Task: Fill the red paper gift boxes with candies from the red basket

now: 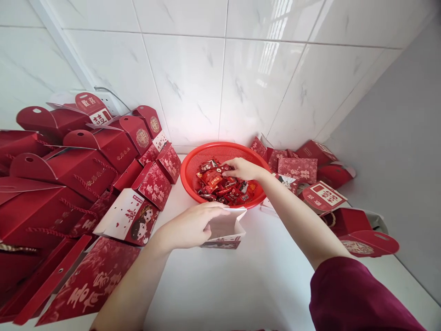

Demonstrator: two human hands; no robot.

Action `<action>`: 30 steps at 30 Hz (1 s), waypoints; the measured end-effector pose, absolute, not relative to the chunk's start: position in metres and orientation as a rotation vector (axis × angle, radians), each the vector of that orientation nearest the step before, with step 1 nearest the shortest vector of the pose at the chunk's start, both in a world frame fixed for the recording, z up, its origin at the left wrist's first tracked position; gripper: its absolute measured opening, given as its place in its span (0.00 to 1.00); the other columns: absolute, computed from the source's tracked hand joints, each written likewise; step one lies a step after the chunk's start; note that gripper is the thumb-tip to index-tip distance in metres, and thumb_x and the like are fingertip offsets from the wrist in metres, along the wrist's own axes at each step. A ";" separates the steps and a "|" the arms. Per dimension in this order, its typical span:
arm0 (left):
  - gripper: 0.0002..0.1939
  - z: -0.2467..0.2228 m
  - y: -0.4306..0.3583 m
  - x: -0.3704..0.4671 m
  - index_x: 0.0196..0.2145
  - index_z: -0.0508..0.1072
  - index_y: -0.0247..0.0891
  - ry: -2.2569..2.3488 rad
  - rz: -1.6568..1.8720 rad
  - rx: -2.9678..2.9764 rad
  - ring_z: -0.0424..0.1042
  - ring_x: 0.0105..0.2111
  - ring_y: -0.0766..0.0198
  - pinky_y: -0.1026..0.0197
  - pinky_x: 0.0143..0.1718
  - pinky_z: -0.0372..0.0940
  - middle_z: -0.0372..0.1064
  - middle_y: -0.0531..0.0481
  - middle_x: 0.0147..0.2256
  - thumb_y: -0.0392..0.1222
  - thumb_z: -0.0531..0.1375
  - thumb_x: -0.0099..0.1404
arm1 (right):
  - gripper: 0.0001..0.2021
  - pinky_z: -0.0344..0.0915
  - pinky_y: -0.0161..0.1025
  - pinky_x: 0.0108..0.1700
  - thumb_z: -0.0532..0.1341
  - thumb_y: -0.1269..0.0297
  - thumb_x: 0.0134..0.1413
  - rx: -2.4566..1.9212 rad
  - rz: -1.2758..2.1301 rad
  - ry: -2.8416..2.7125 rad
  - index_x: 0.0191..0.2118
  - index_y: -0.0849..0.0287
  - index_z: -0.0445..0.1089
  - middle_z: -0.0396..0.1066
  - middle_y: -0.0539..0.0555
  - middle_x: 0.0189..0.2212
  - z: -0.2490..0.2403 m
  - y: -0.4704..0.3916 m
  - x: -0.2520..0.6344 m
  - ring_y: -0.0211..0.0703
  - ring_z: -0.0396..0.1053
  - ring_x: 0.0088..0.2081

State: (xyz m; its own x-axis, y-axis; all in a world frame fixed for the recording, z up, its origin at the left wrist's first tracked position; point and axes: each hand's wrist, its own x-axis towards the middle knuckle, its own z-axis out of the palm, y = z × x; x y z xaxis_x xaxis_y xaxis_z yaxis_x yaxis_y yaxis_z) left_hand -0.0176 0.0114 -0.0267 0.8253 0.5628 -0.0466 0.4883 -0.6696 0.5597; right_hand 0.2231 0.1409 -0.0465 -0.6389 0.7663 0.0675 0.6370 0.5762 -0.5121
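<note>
In the head view, the left grip [191, 225] is closed on the rim of an open paper box [223, 232], just before the basket [223, 145] near the bench's [206, 289] far edge. The right grip [243, 169], fingers partly curled, touches the sweets [223, 186] inside; I can't tell whether it has one. Work looks unfinished: this box gapes and sweets remain. Made-up boxes [103, 149] crowd the left edge, their contents hidden.

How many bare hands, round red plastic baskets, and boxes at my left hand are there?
Bare hands (left hand, right hand): 2
Round red perforated plastic basket: 1
Open white-lined paper box at the left hand: 1
Total: 4
</note>
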 end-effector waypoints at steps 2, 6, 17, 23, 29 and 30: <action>0.39 -0.027 0.012 -0.018 0.61 0.63 0.48 0.762 0.190 2.437 0.61 0.61 0.61 0.58 0.62 0.58 0.62 0.55 0.61 0.22 0.49 0.54 | 0.18 0.65 0.36 0.36 0.55 0.55 0.63 -1.100 0.794 -2.438 0.44 0.63 0.74 0.76 0.53 0.34 -0.049 0.131 0.226 0.41 0.71 0.33; 0.40 -0.025 0.012 -0.017 0.62 0.63 0.48 0.753 0.204 2.431 0.62 0.60 0.60 0.59 0.60 0.60 0.62 0.54 0.61 0.22 0.50 0.53 | 0.20 0.68 0.36 0.31 0.59 0.51 0.59 -0.973 1.260 -2.128 0.45 0.64 0.74 0.76 0.53 0.33 -0.051 0.110 0.229 0.41 0.72 0.30; 0.39 -0.027 0.013 -0.016 0.61 0.63 0.47 0.755 0.227 2.460 0.64 0.59 0.60 0.60 0.59 0.61 0.63 0.52 0.60 0.21 0.50 0.54 | 0.17 0.73 0.37 0.34 0.62 0.54 0.59 -0.807 1.284 -1.699 0.49 0.56 0.66 0.75 0.53 0.39 -0.030 0.035 0.222 0.43 0.74 0.39; 0.27 -0.025 0.016 -0.015 0.52 0.71 0.42 0.799 0.239 2.402 0.71 0.51 0.58 0.61 0.52 0.65 0.69 0.50 0.54 0.26 0.53 0.57 | 0.14 0.69 0.38 0.43 0.60 0.60 0.62 -0.800 0.974 -2.323 0.52 0.53 0.68 0.76 0.53 0.41 -0.015 -0.004 0.214 0.43 0.74 0.41; 0.28 -0.025 0.020 -0.017 0.53 0.70 0.38 0.777 0.173 2.430 0.69 0.54 0.57 0.59 0.54 0.64 0.68 0.47 0.55 0.26 0.54 0.55 | 0.14 0.67 0.40 0.41 0.56 0.61 0.64 -1.143 0.758 -2.566 0.54 0.49 0.67 0.76 0.53 0.45 -0.020 -0.016 0.209 0.48 0.75 0.42; 0.29 -0.025 0.021 -0.017 0.54 0.69 0.39 0.762 0.173 2.433 0.68 0.55 0.58 0.59 0.55 0.64 0.67 0.47 0.56 0.25 0.53 0.55 | 0.14 0.67 0.40 0.41 0.56 0.60 0.64 -1.171 0.740 -2.572 0.53 0.49 0.68 0.76 0.53 0.45 -0.021 -0.016 0.209 0.48 0.75 0.42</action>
